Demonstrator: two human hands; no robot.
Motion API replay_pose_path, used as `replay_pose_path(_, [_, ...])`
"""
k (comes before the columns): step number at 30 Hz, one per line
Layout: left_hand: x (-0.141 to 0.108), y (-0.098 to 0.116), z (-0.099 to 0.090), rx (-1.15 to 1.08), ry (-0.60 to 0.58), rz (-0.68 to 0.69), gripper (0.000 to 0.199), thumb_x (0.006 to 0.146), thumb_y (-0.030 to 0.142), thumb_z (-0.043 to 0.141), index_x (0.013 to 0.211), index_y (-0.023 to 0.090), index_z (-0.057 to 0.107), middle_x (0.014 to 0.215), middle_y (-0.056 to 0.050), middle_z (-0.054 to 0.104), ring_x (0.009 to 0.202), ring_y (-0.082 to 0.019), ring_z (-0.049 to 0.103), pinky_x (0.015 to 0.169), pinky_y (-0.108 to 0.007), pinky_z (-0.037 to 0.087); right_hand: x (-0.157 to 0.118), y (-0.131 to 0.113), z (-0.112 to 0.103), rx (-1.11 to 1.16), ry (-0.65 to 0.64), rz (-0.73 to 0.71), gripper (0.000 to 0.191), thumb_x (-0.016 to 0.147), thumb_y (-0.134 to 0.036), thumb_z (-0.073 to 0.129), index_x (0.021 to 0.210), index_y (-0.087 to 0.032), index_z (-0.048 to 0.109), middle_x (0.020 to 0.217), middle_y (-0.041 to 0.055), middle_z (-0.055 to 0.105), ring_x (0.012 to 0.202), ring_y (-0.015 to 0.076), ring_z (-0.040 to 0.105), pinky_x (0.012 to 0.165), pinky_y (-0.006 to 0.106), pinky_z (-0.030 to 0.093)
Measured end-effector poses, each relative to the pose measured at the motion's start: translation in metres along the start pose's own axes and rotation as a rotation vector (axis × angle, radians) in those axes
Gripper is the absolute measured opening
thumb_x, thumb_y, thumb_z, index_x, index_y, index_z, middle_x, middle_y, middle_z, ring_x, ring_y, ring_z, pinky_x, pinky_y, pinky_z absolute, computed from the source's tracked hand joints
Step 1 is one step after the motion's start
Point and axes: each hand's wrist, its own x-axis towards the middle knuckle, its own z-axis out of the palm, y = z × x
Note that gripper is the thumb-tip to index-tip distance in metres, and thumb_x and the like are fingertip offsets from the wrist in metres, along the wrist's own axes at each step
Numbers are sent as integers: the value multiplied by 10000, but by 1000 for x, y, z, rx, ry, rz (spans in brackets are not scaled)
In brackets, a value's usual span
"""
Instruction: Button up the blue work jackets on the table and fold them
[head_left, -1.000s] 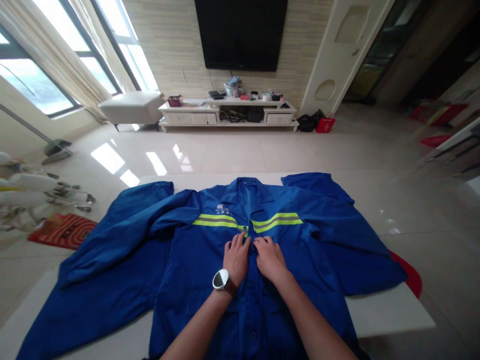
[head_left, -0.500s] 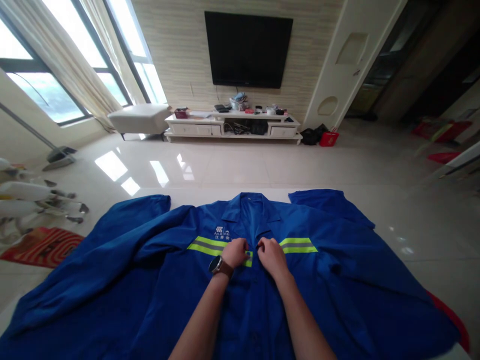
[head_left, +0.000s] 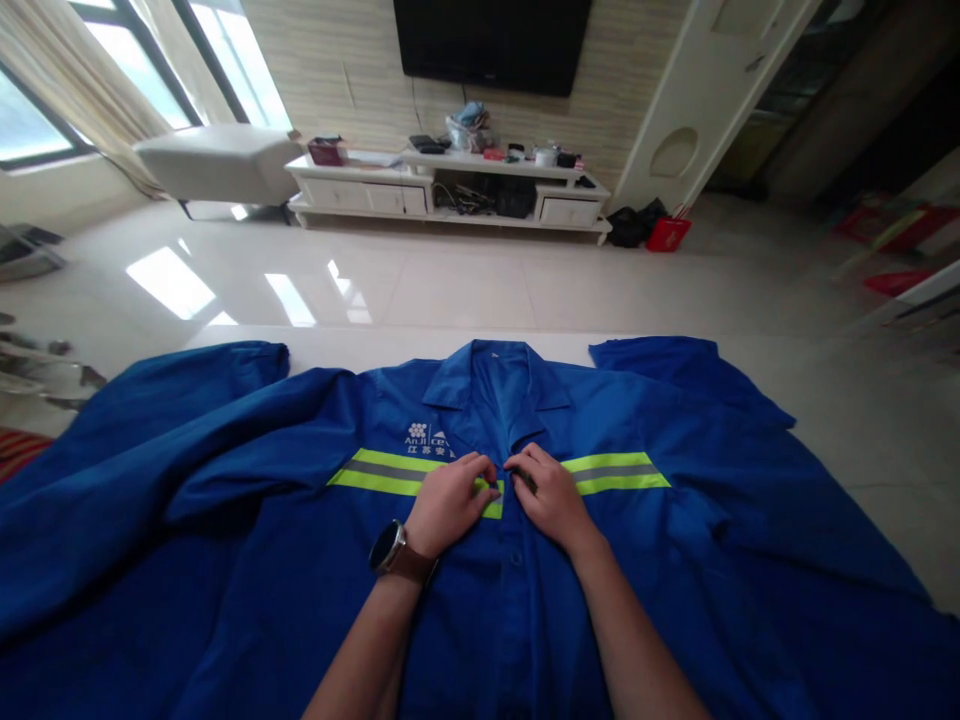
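A blue work jacket [head_left: 315, 560] lies spread out, front side up, its collar [head_left: 450, 385] at the far end and its sleeves out to both sides. Yellow-and-grey reflective tape [head_left: 390, 472] crosses the chest below a white printed logo. My left hand [head_left: 454, 500], with a watch [head_left: 388, 547] on the wrist, pinches the left edge of the front opening at the tape. Just beside it my right hand [head_left: 551, 495] has its fingers closed on the opposite front edge. A button [head_left: 515, 558] shows on the placket below the hands.
Beyond the tiled floor [head_left: 457, 285] stands a white TV cabinet [head_left: 345, 190] with small items on it, under a wall-mounted television [head_left: 491, 45]. A pale bench [head_left: 217, 165] is by the window. Black and red bags [head_left: 667, 232] sit right of the cabinet.
The view has tilted down and come closer to the jacket. Both hands stay at the front opening; the left fingers have shifted slightly on the edge.
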Motion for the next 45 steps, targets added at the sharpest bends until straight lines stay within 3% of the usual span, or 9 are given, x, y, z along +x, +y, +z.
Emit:
replay_pose_path(7, [-1, 0, 5, -150, 35, -9, 83, 893, 216, 648, 959, 235, 602, 926, 15, 686, 809, -155, 628, 691, -253, 405, -4, -6, 0, 280, 213, -89, 182, 950, -163, 572, 1002, -249, 724, 863, 10, 576, 768, 136, 582, 694, 252, 454])
replay_pose_path(13, [1, 6, 16, -118, 120, -16, 45, 968, 213, 515, 975, 222, 559, 958, -26, 647, 885, -182, 613, 765, -291, 432, -4, -10, 4, 322, 227, -7, 196, 933, -213, 608, 1114, -258, 667, 892, 4, 617, 779, 141, 588, 704, 256, 474])
replay_pose_path(21, [5, 12, 27, -213, 227, -89, 73, 986, 189, 475, 959, 202, 543, 921, -40, 617, 885, -189, 598, 804, -313, 461, -4, -10, 5, 328, 236, 86, 94, 852, -201, 653, 933, -217, 609, 844, -2, 634, 744, 141, 607, 701, 252, 498])
replay_pose_path(28, [6, 11, 28, -174, 191, -60, 64, 968, 163, 497, 931, 198, 537, 956, -41, 568, 911, -187, 572, 842, -318, 468, -4, -10, 7, 354, 292, 60, 73, 877, -208, 627, 838, -222, 567, 837, 5, 623, 738, 143, 594, 685, 259, 491])
replay_pose_path(34, [4, 14, 32, -90, 142, -65, 63, 975, 185, 493, 957, 202, 551, 1004, -45, 533, 893, -189, 564, 848, -334, 477, -8, -15, -1, 402, 504, 21, 92, 905, -241, 625, 820, -227, 655, 861, 39, 619, 764, 170, 605, 656, 290, 476])
replay_pose_path(42, [4, 15, 33, 127, 123, -101, 64, 975, 239, 531, 1003, 205, 578, 1043, -72, 572, 1021, -249, 500, 904, -410, 422, -7, -16, -1, 421, 426, 10, 106, 909, -225, 630, 844, -234, 712, 888, 45, 654, 808, 178, 638, 686, 301, 495])
replay_pose_path(45, [3, 15, 33, 165, 112, -100, 79, 971, 185, 493, 1006, 204, 562, 1041, -69, 585, 1017, -248, 499, 868, -394, 406, -5, -16, 1, 389, 323, 4, 82, 876, -201, 659, 876, -234, 734, 901, 40, 666, 827, 173, 645, 722, 297, 508])
